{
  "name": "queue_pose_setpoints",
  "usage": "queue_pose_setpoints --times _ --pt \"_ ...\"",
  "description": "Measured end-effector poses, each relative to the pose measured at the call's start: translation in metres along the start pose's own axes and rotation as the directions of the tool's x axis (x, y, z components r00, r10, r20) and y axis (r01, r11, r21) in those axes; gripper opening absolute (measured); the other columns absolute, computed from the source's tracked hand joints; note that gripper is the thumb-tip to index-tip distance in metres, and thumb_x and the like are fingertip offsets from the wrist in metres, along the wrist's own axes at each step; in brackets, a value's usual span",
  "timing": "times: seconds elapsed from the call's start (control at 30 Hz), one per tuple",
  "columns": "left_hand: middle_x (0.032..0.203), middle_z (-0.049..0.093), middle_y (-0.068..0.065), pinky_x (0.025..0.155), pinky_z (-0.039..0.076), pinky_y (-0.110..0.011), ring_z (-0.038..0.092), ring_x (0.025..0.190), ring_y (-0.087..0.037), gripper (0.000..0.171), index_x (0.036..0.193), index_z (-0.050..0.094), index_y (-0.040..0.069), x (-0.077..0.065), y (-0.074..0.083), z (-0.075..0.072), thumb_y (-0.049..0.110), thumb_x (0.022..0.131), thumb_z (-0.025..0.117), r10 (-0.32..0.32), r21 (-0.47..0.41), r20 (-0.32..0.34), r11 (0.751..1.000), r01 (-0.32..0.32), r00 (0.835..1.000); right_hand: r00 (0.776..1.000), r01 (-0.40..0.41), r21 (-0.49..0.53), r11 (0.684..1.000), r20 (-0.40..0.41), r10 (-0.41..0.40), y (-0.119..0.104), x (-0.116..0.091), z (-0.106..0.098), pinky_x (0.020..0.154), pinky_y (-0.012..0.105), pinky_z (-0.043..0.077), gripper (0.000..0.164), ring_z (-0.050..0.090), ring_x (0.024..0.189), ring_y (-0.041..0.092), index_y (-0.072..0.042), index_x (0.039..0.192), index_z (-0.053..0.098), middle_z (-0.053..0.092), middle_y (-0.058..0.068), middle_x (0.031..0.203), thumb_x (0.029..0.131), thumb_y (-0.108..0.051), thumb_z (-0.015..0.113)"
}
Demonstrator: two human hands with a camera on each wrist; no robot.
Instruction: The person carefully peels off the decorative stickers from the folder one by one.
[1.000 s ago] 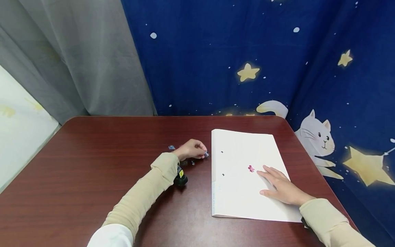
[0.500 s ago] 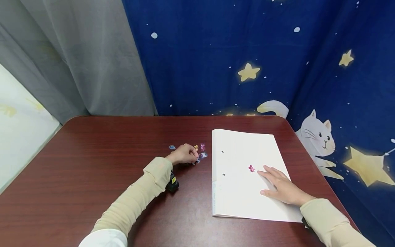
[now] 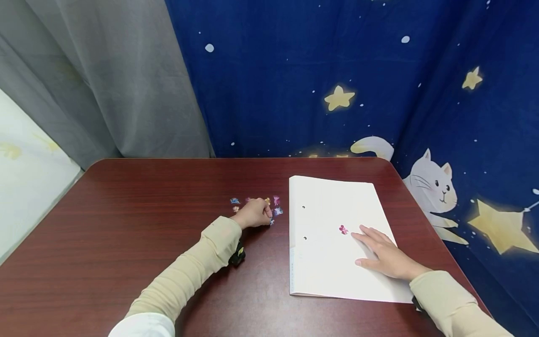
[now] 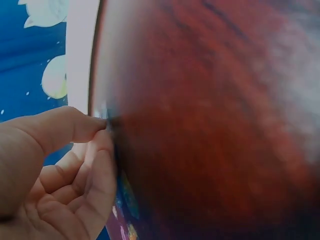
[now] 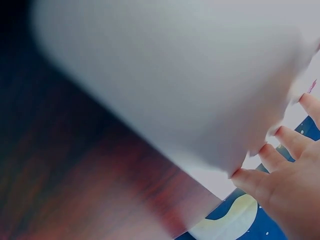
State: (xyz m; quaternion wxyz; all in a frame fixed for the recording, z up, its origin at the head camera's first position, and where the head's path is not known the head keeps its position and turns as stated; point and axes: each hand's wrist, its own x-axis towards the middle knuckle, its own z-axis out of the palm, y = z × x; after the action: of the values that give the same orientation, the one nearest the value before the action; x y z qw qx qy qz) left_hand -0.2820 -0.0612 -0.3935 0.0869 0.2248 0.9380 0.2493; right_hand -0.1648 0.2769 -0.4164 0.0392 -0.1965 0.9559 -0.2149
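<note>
My left hand [image 3: 254,213] is low over the table among small colourful sticker-like cutouts. Its thumb and forefinger come together on a small blue sticker [image 3: 272,221], whose edge also shows at the fingertips in the left wrist view. My right hand [image 3: 385,257] lies with spread fingers on the white page of an open book [image 3: 332,271]; the right wrist view shows its fingertips touching the paper. Left of those fingers, a pink sticker [image 3: 343,230] is on the page. Some cutouts are partly hidden behind my left hand.
Around my left hand lie a pink cutout [image 3: 276,200], a blue-white cutout [image 3: 278,211], a blue cutout [image 3: 235,201] and several others. The brown table [image 3: 147,210] ends at a far edge before a blue star-patterned curtain [image 3: 286,93].
My left hand has moved left and slightly nearer, away from the blue-white cutout beside the book, to another blue sticker. My right hand has stayed on the page.
</note>
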Motion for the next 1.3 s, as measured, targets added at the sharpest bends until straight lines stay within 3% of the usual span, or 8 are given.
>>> queue_pose_setpoints --times 0.13,0.33,0.47,0.67,0.83,1.13,1.3 --pt "0.059 0.053 0.004 0.057 0.041 -0.021 0.048 0.058 -0.009 0.006 0.066 0.062 0.006 0.0001 -0.0004 0.0029 0.004 0.067 0.067 0.018 0.034 -0.029 0.999 -0.017 0.999 1.000 0.005 -0.001 1.000 -0.003 -0.005 -0.0001 -0.0001 0.0003 0.093 0.058 0.020 0.063 0.022 0.123 0.041 -0.005 0.128 0.044 0.030 0.023 0.135 0.077 -0.034 0.066" --pt "0.059 0.054 0.002 0.059 0.043 -0.021 0.049 0.057 -0.008 0.010 0.070 0.060 0.005 -0.0008 -0.0010 0.0047 0.005 0.071 0.070 0.008 -0.017 -0.045 1.000 -0.009 0.999 1.000 0.012 0.003 1.000 -0.007 -0.012 0.0002 -0.0006 -0.0002 0.093 0.058 0.020 0.063 0.022 0.123 0.042 -0.004 0.128 0.044 0.030 0.024 0.135 0.077 -0.033 0.066" --pt "0.060 0.054 0.003 0.062 0.043 -0.022 0.049 0.058 -0.007 0.010 0.069 0.060 0.005 -0.0022 -0.0017 0.0052 0.005 0.070 0.070 0.046 0.001 -0.086 0.999 -0.046 0.995 1.000 0.015 -0.002 1.000 -0.009 -0.015 0.0009 -0.0008 -0.0003 0.093 0.059 0.020 0.063 0.022 0.122 0.042 -0.005 0.128 0.043 0.030 0.024 0.135 0.077 -0.034 0.066" --pt "0.056 0.047 0.006 0.056 0.039 -0.019 0.044 0.055 -0.007 0.011 0.061 0.060 0.007 -0.0053 -0.0030 0.0060 0.001 0.069 0.063 0.090 0.045 -0.111 0.995 -0.086 0.990 0.999 0.026 -0.004 1.000 -0.018 -0.026 0.0010 0.0000 -0.0001 0.093 0.059 0.020 0.063 0.022 0.122 0.042 -0.004 0.128 0.044 0.030 0.024 0.135 0.077 -0.034 0.066" --pt "0.057 0.050 0.006 0.056 0.040 -0.019 0.045 0.056 -0.006 0.008 0.063 0.062 0.007 -0.0058 -0.0035 0.0066 0.003 0.069 0.065 0.095 0.047 -0.116 0.995 -0.090 0.989 0.999 0.034 -0.008 0.999 -0.028 -0.034 0.0003 0.0002 -0.0003 0.092 0.059 0.021 0.062 0.023 0.121 0.043 -0.004 0.127 0.044 0.031 0.025 0.134 0.077 -0.034 0.066" --pt "0.060 0.054 0.002 0.058 0.043 -0.021 0.049 0.056 -0.007 0.012 0.072 0.062 0.006 -0.0047 0.0001 0.0046 0.012 0.072 0.072 0.019 -0.019 -0.036 1.000 -0.020 0.999 1.000 0.012 0.003 1.000 -0.005 -0.012 0.0015 -0.0005 -0.0005 0.093 0.059 0.019 0.063 0.021 0.123 0.042 -0.005 0.128 0.043 0.029 0.024 0.136 0.077 -0.035 0.065" --pt "0.061 0.056 0.001 0.055 0.042 -0.020 0.050 0.053 -0.007 0.010 0.076 0.063 0.004 0.0018 0.0022 0.0013 0.013 0.076 0.069 0.032 -0.084 -0.031 0.996 -0.035 0.999 1.000 0.001 0.004 1.000 0.007 -0.001 0.0019 -0.0002 0.0000 0.094 0.060 0.019 0.064 0.020 0.123 0.041 -0.005 0.129 0.042 0.028 0.024 0.136 0.077 -0.036 0.065"
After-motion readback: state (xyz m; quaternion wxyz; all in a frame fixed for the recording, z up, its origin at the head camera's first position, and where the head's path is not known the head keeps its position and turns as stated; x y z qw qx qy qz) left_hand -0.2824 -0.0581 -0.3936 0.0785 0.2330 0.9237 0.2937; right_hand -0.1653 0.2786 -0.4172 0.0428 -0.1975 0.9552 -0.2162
